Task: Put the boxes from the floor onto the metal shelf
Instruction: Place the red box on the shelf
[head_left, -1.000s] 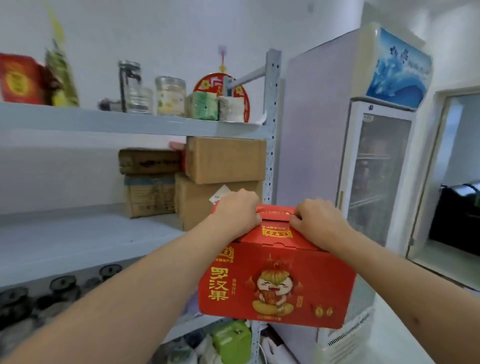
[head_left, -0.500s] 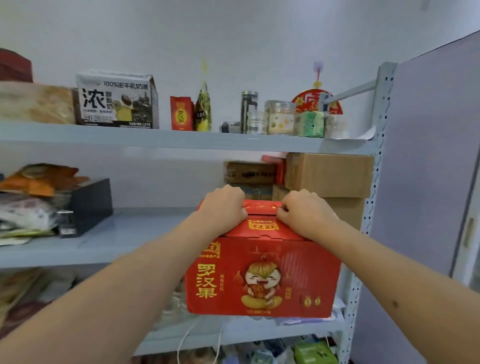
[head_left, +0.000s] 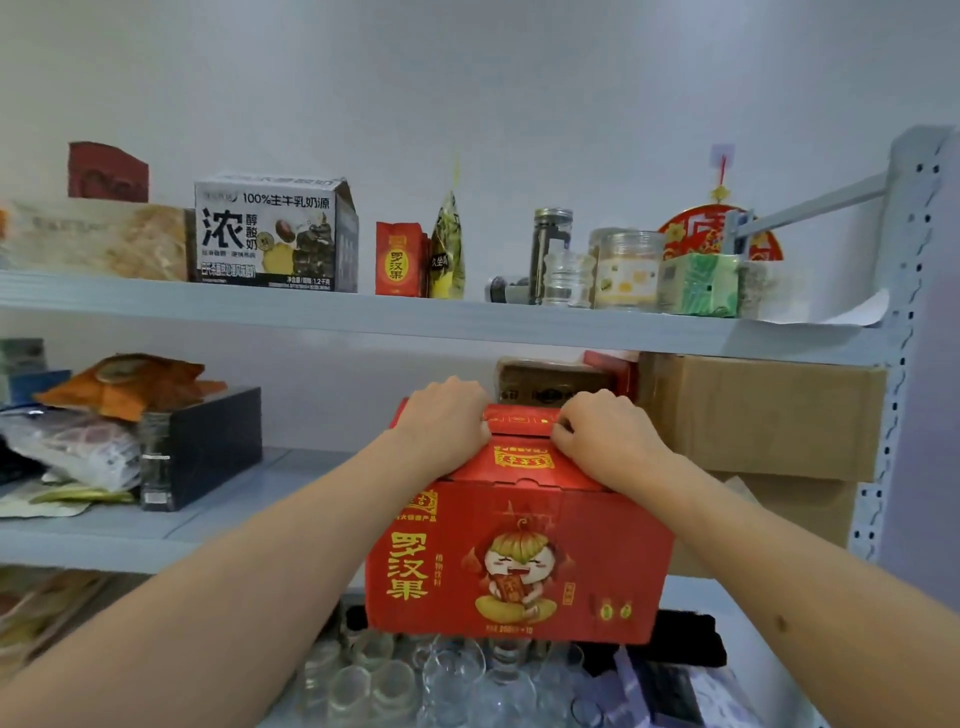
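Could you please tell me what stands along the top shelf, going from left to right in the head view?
Black-and-white milk carton → small red box → yellow-green pouch → dark tall jar → yellow-labelled jar → green box.

Both hands, left (head_left: 445, 422) and right (head_left: 605, 435), gripping the red box's (head_left: 519, 558) top handle before the metal shelf (head_left: 363, 317).

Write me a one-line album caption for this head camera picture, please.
Both hands, left hand and right hand, grip the red box by its top handle before the metal shelf.
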